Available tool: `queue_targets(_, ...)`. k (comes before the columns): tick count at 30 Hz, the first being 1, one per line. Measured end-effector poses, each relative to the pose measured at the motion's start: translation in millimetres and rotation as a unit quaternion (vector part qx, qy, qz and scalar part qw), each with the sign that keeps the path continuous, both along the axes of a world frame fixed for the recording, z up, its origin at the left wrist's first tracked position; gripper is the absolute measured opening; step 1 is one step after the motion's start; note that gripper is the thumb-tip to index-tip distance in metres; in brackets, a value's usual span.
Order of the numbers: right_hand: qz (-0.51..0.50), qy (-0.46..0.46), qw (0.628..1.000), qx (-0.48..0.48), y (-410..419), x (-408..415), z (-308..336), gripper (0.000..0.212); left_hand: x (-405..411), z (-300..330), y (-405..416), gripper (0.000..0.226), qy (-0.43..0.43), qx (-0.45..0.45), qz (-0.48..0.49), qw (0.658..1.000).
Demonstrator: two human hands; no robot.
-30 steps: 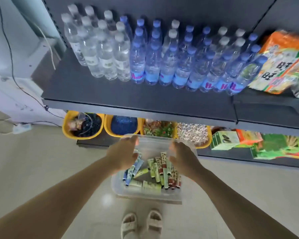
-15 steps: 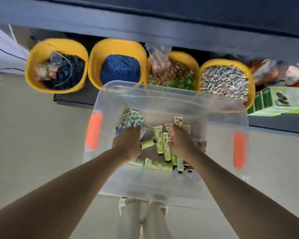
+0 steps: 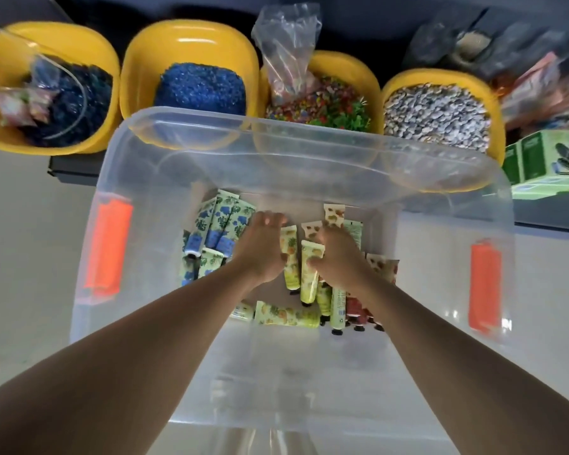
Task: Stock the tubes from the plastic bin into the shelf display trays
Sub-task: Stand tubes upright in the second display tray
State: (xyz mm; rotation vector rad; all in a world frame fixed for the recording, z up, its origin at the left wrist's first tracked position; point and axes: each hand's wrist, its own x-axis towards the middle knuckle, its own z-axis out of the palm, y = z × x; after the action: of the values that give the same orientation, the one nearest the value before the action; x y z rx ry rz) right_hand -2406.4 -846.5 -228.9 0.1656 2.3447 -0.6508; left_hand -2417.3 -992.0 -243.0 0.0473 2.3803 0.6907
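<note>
Both hands reach into the clear plastic bin (image 3: 138, 178), where the tubes (image 3: 291, 254) lie loose on its floor toward the far wall. The left hand (image 3: 260, 247) rests among the blue-patterned tubes (image 3: 224, 221); the right hand (image 3: 340, 257) covers yellow-patterned ones. Whether either grip pinches a tube cannot be told. Yellow bowls (image 3: 191, 41) line the shelf edge (image 3: 73, 164) beyond the bin.

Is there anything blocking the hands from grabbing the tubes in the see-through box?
No, nothing visible. The plastic bin has no lid on, and the left hand and right hand are already down inside it, right on the pile of tubes.
</note>
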Motion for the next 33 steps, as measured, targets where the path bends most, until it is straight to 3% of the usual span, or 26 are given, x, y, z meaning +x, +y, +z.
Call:
queue_targets(4,-0.061,-0.003,0.996,-0.058,21,-7,15,0.031,-4,-3,13,0.074,-0.027,-0.015,0.001,1.0)
queue_targets(10,-0.09,0.039,0.992,-0.073,44,-9,23,0.05,2,-2,28,0.085,-0.007,-0.087,-0.028,0.996)
queue_targets(14,-0.093,0.055,0.991,-0.084,46,-2,27,0.049,0,6,32,0.063,-0.046,-0.051,-0.005,0.998)
queue_targets(18,-0.098,0.077,0.989,-0.074,45,3,48,0.042,-1,34,23,0.048,-0.024,0.002,0.021,1.0)
queue_targets(24,-0.086,0.135,0.984,-0.077,40,0,151,0.028,-6,141,-3,0.036,0.004,0.061,0.019,0.998)
queue_targets(30,-0.054,0.226,0.971,-0.061,29,-10,319,0.027,-27,310,-30,0.041,0.093,0.091,0.013,0.991)
queue_targets(33,-0.045,0.262,0.963,-0.044,25,-14,411,0.027,-36,403,-41,0.026,0.155,0.116,0.008,0.981)
